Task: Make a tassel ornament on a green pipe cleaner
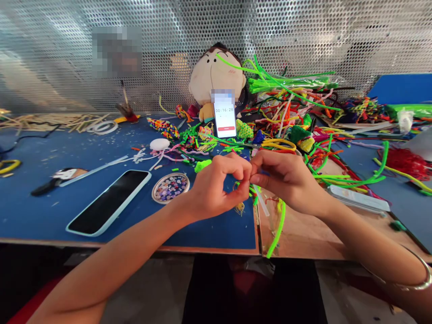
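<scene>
My left hand [219, 183] and my right hand [286, 180] meet above the table's front middle, thumbs and fingers pinched together at the tips. Whatever sits between the fingertips is too small or too hidden to make out. Just below the fingers show a gold thread-like tuft [240, 208] and a clear narrow strip [261, 201]. A bright green pipe cleaner [277, 231] runs from under my right hand toward the front edge. Left of my left wrist is a round dish of beads [170, 176].
A dark-screened phone [110, 202] lies at left, near scissors [50, 182]. Behind my hands, a phone [225, 118] showing a timer leans on a plush doll [218, 74]. Piled pipe cleaners [286, 83] fill the right back before a perforated metal panel [162, 40]. A clear case [358, 199] lies at right.
</scene>
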Demonstrator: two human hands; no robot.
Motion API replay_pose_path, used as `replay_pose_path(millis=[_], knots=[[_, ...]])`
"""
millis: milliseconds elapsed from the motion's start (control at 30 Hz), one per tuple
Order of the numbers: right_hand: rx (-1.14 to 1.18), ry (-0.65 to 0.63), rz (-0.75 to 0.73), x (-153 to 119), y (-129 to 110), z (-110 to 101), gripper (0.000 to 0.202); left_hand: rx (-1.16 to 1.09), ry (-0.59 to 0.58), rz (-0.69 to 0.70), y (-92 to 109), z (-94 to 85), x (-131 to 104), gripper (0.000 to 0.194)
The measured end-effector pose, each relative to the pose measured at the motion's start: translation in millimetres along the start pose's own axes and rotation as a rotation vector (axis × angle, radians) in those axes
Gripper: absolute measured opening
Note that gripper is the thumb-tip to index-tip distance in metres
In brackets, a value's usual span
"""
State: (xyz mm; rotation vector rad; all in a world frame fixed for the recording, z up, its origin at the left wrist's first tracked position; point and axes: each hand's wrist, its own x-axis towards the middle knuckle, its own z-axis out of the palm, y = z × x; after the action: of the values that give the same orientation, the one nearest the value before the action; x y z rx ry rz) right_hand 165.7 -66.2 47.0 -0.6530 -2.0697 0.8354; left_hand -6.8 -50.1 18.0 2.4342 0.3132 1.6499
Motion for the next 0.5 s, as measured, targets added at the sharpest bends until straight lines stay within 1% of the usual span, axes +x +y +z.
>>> replay_pose_path(millis=[167, 300, 500], knots=[[0.107, -0.043, 0.076, 1.0, 3.8, -0.5, 0.016, -0.059, -0.079, -0.001, -0.9, -2.1, 0.3, 0.031], [0.233, -0.078, 0.124, 1.8, 5.6, -0.6, 0.02, -0.096, -0.106, 0.003, -4.4, -3.6, 0.0, 0.033], [0.314, -0.092, 0.172, 3.3, 6.4, -3.0, 0.023, -0.165, -0.167, -0.014, -6.4, -5.4, 2.3, 0.032]])
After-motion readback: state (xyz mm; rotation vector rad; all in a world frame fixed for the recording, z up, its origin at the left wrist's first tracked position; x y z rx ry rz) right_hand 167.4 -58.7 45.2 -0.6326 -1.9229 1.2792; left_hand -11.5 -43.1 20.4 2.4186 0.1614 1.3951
